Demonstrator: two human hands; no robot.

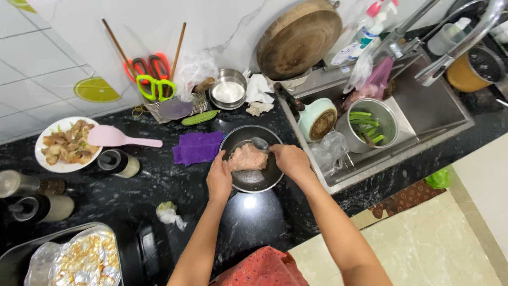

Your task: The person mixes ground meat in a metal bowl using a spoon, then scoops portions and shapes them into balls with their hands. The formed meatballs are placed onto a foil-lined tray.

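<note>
Head view, centre of frame: steel bowl (pixel 253 159) on black counter (pixel 159 185), rigid and probably slick, steadied at its near-left rim by left hand (pixel 219 179), fingers closed on the rim; soft, sticky minced meat (pixel 247 158) inside, worked with metal spoon (pixel 259 143) clamped in right hand (pixel 290 160).

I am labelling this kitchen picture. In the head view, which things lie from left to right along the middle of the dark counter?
White plate of food → pink rice spoon → purple cloth → metal bowl of minced meat → teal pot → steel pot with green vegetables.
</note>
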